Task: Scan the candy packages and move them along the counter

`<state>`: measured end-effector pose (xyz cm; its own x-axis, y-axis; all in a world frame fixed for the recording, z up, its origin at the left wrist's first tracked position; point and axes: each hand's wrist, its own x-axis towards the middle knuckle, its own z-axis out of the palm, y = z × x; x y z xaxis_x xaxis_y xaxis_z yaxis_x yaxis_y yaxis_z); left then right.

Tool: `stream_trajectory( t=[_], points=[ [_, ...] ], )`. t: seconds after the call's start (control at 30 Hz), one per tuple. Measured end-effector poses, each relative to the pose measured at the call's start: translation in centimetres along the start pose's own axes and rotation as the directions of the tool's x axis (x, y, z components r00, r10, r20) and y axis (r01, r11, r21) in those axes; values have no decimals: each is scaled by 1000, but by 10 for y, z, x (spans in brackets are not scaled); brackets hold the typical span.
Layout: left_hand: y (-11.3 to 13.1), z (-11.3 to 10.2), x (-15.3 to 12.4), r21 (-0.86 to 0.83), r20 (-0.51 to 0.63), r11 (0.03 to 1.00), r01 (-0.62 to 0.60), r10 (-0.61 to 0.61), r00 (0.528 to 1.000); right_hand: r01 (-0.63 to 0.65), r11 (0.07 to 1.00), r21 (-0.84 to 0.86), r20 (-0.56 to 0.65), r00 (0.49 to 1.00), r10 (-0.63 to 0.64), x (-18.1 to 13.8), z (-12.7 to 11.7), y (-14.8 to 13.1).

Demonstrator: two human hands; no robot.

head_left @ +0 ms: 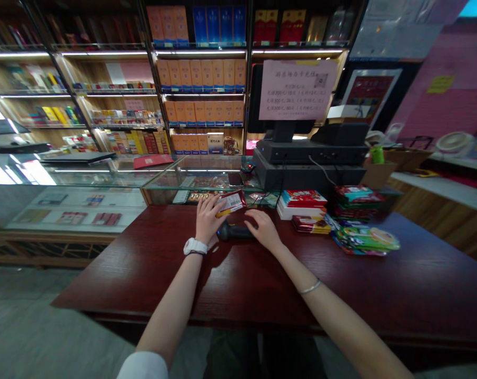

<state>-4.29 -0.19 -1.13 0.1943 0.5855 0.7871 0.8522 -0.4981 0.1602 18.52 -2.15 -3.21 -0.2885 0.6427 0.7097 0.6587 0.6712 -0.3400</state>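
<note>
Grasping a red packet (234,201), contents hidden, the left hand (207,217) faces the slack right hand (264,228).

Shop. Boxed goods (201,75) are stocked on lit shelves (201,51) beyond the fingers (210,203); glass display case (163,182) fitted nearer, handheld scanner (239,231) laid near them.

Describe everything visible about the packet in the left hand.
The packet has a shiny, foil-like wrapper: red, with a yellow edge and a white panel of barcode-like marks, too small to read. No tear shows. The left hand grips its left end, hiding part of it, and it slants up to the right near the brown table's far edge.
</note>
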Motion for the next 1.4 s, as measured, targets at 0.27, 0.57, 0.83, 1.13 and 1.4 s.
stream_trajectory(
  t=[0.27, 0.57, 0.83, 1.13, 1.4],
  points=[
    [30, 9, -2, -74, 44, 980, -183, 187, 981, 73, 997, -38, -37, 997, -74, -10, -51, 41],
    [46, 16, -8, -156, 63, 952, -263, 275, 959, -88, 982, 166, 58, 995, 79, -26, -50, 56],
    [49, 14, -9, -186, 97, 934, -305, 327, 940, -132, 953, 272, 83, 990, 114, -24, -54, 56],
    [51, 18, -11, -177, 118, 932, -315, 338, 934, -84, 948, 306, 30, 996, 79, -22, -62, 39],
    [66, 14, -12, -189, 81, 926, -328, 348, 934, -56, 945, 322, -60, 995, 79, -25, -43, 25]
  ],
)
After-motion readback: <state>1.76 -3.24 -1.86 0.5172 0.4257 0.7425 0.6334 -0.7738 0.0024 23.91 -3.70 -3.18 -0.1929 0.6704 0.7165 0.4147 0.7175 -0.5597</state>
